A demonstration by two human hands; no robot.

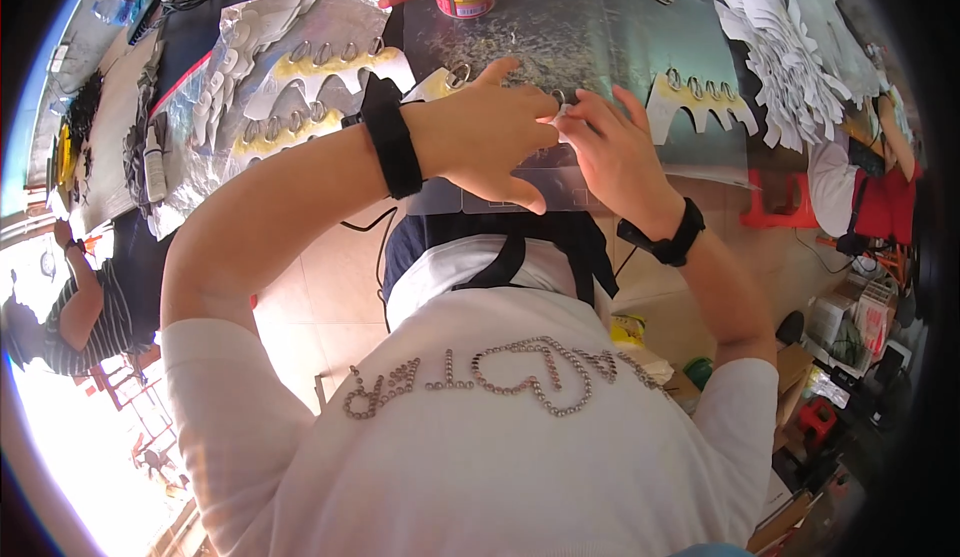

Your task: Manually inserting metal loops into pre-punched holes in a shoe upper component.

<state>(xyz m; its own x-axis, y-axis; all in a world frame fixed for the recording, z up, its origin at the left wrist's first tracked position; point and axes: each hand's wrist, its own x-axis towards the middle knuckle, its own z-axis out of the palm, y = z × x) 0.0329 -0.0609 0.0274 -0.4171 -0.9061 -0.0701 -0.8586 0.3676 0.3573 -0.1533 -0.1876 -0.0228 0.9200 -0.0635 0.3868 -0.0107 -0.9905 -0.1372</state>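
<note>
My left hand (490, 137) reaches across a scalloped white piece (430, 87) on the dark work surface, its thumb and forefinger spread apart. It covers most of that piece, and a metal ring (458, 76) shows just past its back. Close against its fingertips, my right hand (625, 157) is closed in a pinch on a small white tab (560, 115). A ring (558, 99) shows beside the pinching fingers; whether it is joined to the tab is hidden. To the right lies another scalloped piece (700, 117) with several metal rings along its yellowish edge.
More ringed scalloped pieces (355, 69) lie on clear plastic at the left. A pink tin (465, 0) with an orange sheet over it stands at the back. Stacked white cutouts (775, 57) fill the right. Other people sit at both sides; a red stool (780, 202) stands at right.
</note>
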